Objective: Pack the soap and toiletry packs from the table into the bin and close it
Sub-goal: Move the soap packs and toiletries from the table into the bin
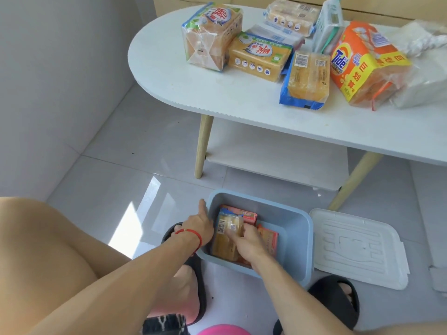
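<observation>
We see the bin (297,240) open from above, its right half bare, while its left half is filled by soap packs (227,235) and both hands. The lid (358,247) lies flat on the floor just right of the bin, and two sandalled feet crowd its near side. The bench's (217,93) near left stretch is bare; packs crowd the rest.

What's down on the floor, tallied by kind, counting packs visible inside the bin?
Packs in the bin: 3 (yellow pack, red pack, orange pack)
Bin: 1
Lid: 1
Slippers: 2
Total: 7
</observation>
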Demonstrator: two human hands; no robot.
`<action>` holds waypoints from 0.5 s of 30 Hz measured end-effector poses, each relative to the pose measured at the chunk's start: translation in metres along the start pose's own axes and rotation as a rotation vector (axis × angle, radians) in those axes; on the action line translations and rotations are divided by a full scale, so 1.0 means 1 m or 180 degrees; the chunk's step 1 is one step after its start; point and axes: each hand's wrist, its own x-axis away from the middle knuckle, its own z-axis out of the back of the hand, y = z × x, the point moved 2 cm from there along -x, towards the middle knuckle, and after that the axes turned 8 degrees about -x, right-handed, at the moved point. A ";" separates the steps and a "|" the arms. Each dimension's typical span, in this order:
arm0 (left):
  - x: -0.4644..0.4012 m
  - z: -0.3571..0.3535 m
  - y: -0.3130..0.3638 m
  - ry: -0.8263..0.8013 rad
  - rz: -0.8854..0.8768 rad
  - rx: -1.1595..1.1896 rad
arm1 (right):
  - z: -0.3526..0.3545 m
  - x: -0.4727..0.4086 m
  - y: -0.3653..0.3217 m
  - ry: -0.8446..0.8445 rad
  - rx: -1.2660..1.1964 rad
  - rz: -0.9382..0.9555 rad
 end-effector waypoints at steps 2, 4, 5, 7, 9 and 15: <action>-0.005 -0.011 -0.006 0.0046 0.0041 -0.0001 | -0.012 -0.006 -0.004 -0.0126 0.0330 0.0040; -0.007 -0.012 -0.008 0.0144 0.0022 -0.0024 | -0.020 -0.010 -0.002 -0.0102 0.1028 -0.0034; -0.006 -0.011 -0.009 0.0142 0.0006 -0.0042 | -0.022 -0.011 -0.002 -0.0042 0.1307 -0.0053; -0.003 -0.008 -0.007 0.0118 -0.0013 -0.0130 | -0.025 -0.012 -0.001 0.0140 0.1374 -0.0033; 0.000 -0.005 -0.004 0.0104 0.0002 -0.0207 | -0.027 -0.015 -0.003 0.0310 0.1296 0.0025; -0.001 -0.001 -0.003 -0.0084 0.0052 0.0013 | -0.020 -0.020 -0.013 -0.0224 0.1581 0.0011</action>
